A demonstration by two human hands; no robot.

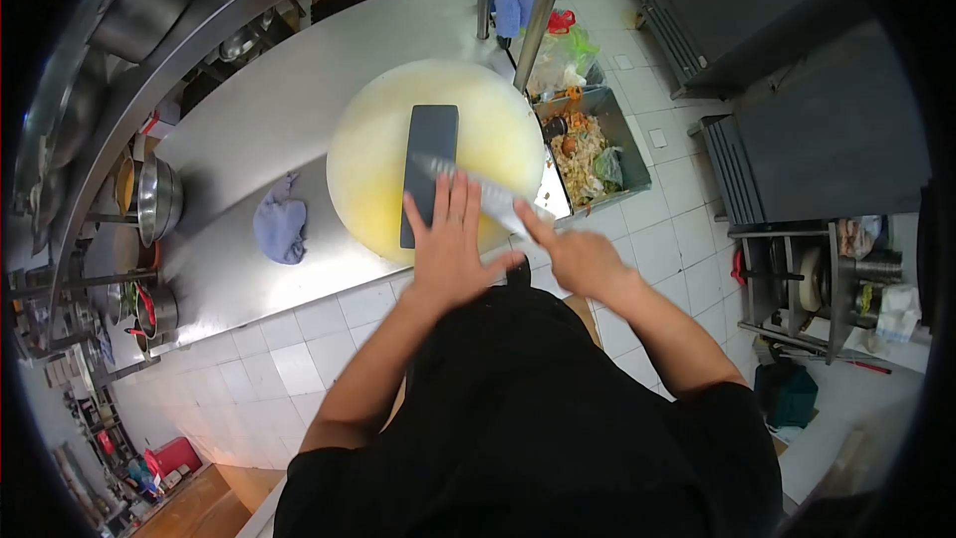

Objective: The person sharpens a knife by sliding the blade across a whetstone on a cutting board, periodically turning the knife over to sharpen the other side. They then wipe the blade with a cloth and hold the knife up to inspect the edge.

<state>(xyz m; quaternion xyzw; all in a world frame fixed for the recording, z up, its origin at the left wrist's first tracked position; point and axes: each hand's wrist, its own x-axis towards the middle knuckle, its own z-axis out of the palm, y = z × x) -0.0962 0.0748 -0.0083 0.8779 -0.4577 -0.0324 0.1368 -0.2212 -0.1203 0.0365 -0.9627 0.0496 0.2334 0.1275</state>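
Observation:
A dark rectangular stone (433,134) lies lengthwise on a round, yellowish-white board (373,120). Across the stone rests the blade of a knife (498,201), slightly blurred, its tip pointing to the upper left. My right hand (588,261) is wrapped round the knife's handle, with the index finger stretched toward the blade. My left hand (453,254) has its fingers spread, the fingertips on or just over the blade and the stone; exact contact cannot be made out.
A blue-grey cloth (280,222) lies on the steel counter (219,284) left of the board. Beyond the board's right edge stands a bin (637,164) of food scraps. Metal posts (544,15) rise behind it. Pots (159,201) line the left side.

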